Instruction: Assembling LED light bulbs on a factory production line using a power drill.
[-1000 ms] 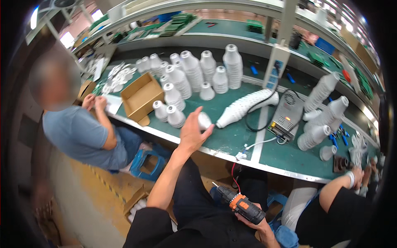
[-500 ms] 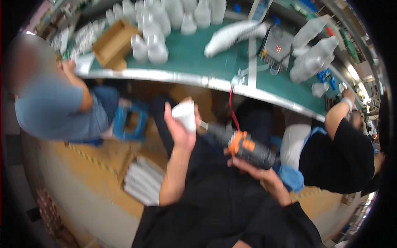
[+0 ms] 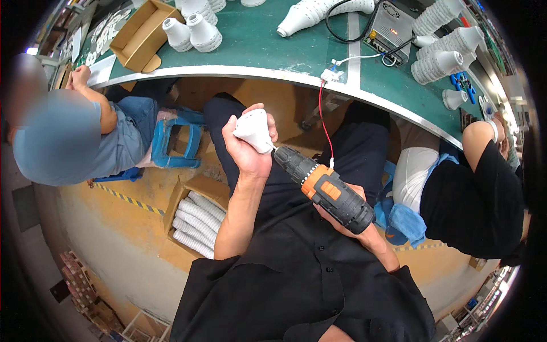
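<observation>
In my left hand (image 3: 249, 149) I hold a white cone-shaped plastic housing (image 3: 252, 129), fingers and thumb wrapped round it over my lap. My right hand (image 3: 346, 214) grips an orange and black cordless drill (image 3: 330, 190) from below; its handle is hidden under the body. The drill points up and left, and its thin bit meets the narrow lower end of the housing. Whether the bit is in a screw or hole I cannot make out. A red wire (image 3: 326, 128) runs from the table edge down to a small white connector beside the drill.
A green workbench (image 3: 256, 51) holds stacked white housings (image 3: 203, 34), a cardboard box (image 3: 142, 37) and a metal power supply (image 3: 391, 31). Behind my left arm stands a carton of white parts (image 3: 196, 219). Co-workers sit on both sides, the left one by a blue stool (image 3: 179, 137).
The drill's bit has come up to the housing, and the housing has tilted and risen slightly in my left hand. The view has shifted, so the bench sits higher.
</observation>
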`<action>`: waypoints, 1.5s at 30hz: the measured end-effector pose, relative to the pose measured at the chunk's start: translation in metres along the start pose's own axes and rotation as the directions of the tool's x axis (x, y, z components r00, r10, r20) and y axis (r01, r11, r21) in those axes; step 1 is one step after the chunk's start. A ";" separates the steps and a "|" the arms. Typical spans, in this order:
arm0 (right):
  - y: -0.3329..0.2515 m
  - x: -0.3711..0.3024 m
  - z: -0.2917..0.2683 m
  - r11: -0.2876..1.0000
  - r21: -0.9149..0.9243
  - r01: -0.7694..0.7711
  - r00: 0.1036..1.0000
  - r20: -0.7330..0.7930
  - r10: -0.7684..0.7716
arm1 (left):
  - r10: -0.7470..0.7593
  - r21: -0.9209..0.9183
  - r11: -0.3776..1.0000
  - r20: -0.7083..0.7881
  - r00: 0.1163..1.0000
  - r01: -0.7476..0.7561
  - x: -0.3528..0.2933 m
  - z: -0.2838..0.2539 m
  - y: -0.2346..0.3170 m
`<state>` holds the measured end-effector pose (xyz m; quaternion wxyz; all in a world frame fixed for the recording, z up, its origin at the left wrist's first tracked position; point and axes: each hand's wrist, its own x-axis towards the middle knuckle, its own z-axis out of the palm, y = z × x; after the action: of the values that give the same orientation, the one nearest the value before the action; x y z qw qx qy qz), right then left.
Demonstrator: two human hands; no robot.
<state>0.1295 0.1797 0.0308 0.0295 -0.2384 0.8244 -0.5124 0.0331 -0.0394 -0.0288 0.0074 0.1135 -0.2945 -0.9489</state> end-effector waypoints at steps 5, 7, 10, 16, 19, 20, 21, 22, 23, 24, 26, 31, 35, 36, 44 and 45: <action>0.007 0.015 -0.008 0.991 0.128 -0.030 0.999 0.034 0.026 | 0.031 0.044 0.999 -0.051 0.998 -0.029 0.008 0.011 0.003; 0.011 0.009 -0.012 0.977 0.150 -0.153 0.987 0.063 0.145 | 0.096 0.143 0.986 -0.072 0.993 -0.085 0.008 0.018 -0.003; 0.019 -0.001 -0.007 0.899 0.301 -0.319 0.947 0.073 0.312 | 0.103 0.213 0.973 -0.075 0.992 -0.085 0.016 0.017 -0.017; 0.004 0.003 -0.018 0.976 0.154 -0.153 0.987 0.068 0.144 | 0.147 0.337 0.932 -0.024 0.989 -0.131 0.009 0.027 -0.007; 0.014 -0.007 -0.019 0.977 0.152 -0.149 0.987 0.075 0.139 | 0.136 0.357 0.924 0.027 0.990 -0.137 0.008 0.033 -0.009; 0.014 -0.009 -0.019 0.976 0.154 -0.157 0.987 0.071 0.147 | 0.141 0.358 0.922 0.037 0.989 -0.145 0.009 0.034 -0.011; 0.013 -0.010 -0.019 0.973 0.153 -0.171 0.984 0.073 0.162 | 0.141 0.358 0.922 0.043 0.989 -0.147 0.010 0.035 -0.014; 0.013 -0.006 -0.019 0.973 0.153 -0.174 0.984 0.059 0.167 | 0.153 0.353 0.924 0.016 0.988 -0.149 0.012 0.040 -0.015; 0.010 -0.008 -0.020 0.969 0.153 -0.194 0.981 0.053 0.188 | 0.134 0.321 0.939 -0.002 0.991 -0.126 0.011 0.042 -0.016; 0.010 0.001 -0.019 0.981 0.136 -0.141 0.990 0.028 0.138 | 0.159 0.292 0.944 -0.003 0.987 -0.152 0.020 0.041 -0.014; 0.002 0.008 -0.017 0.992 0.096 -0.082 0.997 0.024 0.080 | 0.162 0.318 0.936 -0.012 0.987 -0.150 0.017 0.048 -0.003; 0.016 0.012 -0.010 0.996 0.047 0.073 0.995 -0.075 -0.070 | 0.164 0.385 0.904 0.087 0.983 -0.185 0.027 0.036 -0.005; 0.018 0.006 -0.010 0.997 0.037 0.061 0.995 -0.078 -0.058 | 0.140 0.369 0.915 0.093 0.986 -0.165 0.026 0.032 -0.011; 0.019 0.005 -0.010 0.997 0.029 0.077 0.994 -0.082 -0.074 | 0.138 0.365 0.916 0.099 0.985 -0.165 0.025 0.033 -0.011; 0.020 -0.001 -0.008 0.996 0.083 0.027 0.998 -0.066 -0.021 | 0.128 0.337 0.929 0.095 0.987 -0.153 0.022 0.027 -0.015; 0.020 0.000 -0.008 0.997 0.064 0.045 0.997 -0.059 -0.041 | 0.125 0.323 0.934 0.098 0.987 -0.150 0.022 0.027 -0.015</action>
<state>0.1202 0.1940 0.0169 0.0026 -0.2401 0.8024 -0.5464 0.0065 -0.0144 -0.0203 0.0435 0.0561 -0.4560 -0.8871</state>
